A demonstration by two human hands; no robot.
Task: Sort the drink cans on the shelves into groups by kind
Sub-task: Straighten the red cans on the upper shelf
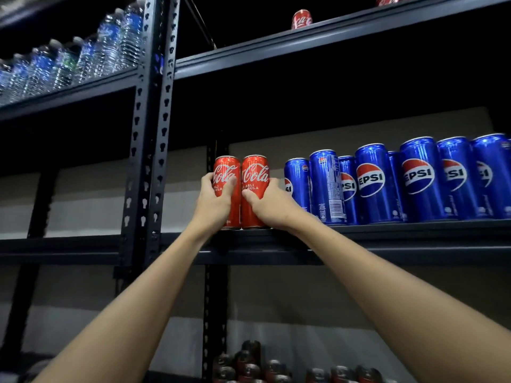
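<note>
On the middle shelf, the left hand curled its fingers round one upright red Coca-Cola can, while the right hand gripped a second red can touching the first. Just to their right stood a row of blue Pepsi cans. Water bottles lined the upper left shelf.

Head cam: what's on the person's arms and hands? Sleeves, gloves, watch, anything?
Nothing worn that shows. Both forearms are bare up to the bottom edge of the frame, no sleeves in view. The left hand and right hand have no gloves, and no watch, band or ring shows on either wrist or the visible fingers. No markings or tattoos show.
</note>
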